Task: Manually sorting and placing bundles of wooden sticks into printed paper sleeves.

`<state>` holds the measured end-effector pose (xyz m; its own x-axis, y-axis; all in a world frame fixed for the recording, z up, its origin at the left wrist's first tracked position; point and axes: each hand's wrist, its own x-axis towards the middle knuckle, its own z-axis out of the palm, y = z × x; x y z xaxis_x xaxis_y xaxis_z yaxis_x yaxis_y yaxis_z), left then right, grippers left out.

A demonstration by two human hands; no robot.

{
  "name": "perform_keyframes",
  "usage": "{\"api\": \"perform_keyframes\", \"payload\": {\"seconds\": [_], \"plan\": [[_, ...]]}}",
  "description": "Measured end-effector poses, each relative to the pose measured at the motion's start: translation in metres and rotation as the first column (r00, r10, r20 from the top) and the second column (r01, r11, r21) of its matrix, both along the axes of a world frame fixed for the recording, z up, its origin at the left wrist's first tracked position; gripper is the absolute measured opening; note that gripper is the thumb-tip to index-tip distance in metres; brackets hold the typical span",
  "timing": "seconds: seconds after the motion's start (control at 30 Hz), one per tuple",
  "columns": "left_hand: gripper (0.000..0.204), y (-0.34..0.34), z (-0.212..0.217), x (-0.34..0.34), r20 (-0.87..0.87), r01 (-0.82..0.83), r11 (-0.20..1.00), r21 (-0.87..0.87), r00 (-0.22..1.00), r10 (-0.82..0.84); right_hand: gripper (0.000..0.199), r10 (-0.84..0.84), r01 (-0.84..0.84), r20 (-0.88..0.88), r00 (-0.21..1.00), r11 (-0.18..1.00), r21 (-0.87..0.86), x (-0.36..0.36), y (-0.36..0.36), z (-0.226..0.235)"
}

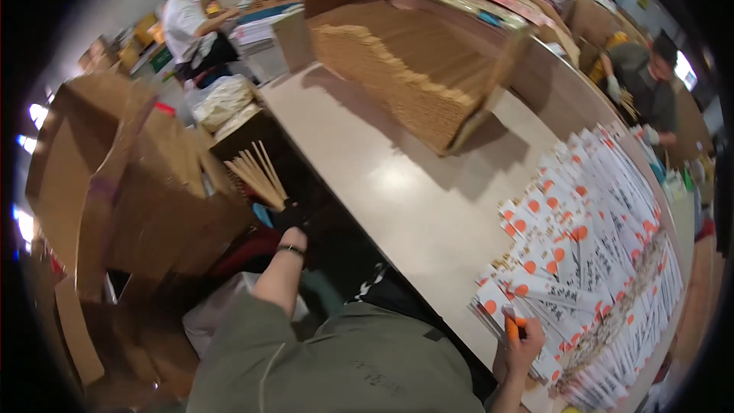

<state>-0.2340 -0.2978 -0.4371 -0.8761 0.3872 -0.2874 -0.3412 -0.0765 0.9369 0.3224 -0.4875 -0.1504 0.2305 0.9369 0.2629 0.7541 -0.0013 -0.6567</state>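
Observation:
My left hand (290, 216), in a dark glove, is closed around a fanned bundle of thin wooden sticks (258, 176), like chopsticks, held out left of the table. At the table's near right, my right hand (526, 343) has orange covers on its fingers. It is closed on the end of some narrow white paper sleeves (489, 307) with orange dots. A large spread pile of filled white sleeves (562, 260) lies beside it, stick ends poking out of some. Further back, an open cardboard box (501, 69) lies on its side, packed with brown sticks (397, 53).
A tall open cardboard carton (164, 191) stands at my left, with a bag of pale goods (225, 103) behind it. The pale table (382, 176) has a raised board along its far side. Two co-workers, one person (187, 27) far left and another person (646, 80) far right, are at work.

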Motion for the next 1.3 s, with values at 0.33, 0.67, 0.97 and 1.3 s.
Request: {"api": "perform_keyframes", "payload": {"seconds": [0.33, 0.67, 0.97, 1.3], "plan": [[0.021, -0.083, 0.279, 0.210, -0.290, 0.863, 0.465, -0.198, 0.402, -0.868, 0.012, 0.041, -0.075, 0.230, 0.972, 0.987, 0.143, -0.010, 0.000, 0.012], [0.024, -0.069, 0.304, 0.272, -0.399, 0.909, 0.112, -0.402, -0.064, -0.915, 0.015, -0.110, 0.082, -0.508, 0.854, 0.994, -0.078, 0.020, -0.001, 0.048], [0.024, -0.042, 0.327, 0.267, -0.501, 0.730, -0.006, -0.684, -0.475, -0.723, 0.012, 0.146, -0.147, 0.016, 0.989, 0.984, 0.102, 0.026, -0.004, 0.055], [0.029, -0.042, 0.303, 0.335, -0.303, 0.999, 0.012, -0.044, -0.001, -0.953, 0.028, -0.035, -0.133, 0.405, 0.913, 0.916, 0.379, -0.001, 0.051, 0.063]]}}
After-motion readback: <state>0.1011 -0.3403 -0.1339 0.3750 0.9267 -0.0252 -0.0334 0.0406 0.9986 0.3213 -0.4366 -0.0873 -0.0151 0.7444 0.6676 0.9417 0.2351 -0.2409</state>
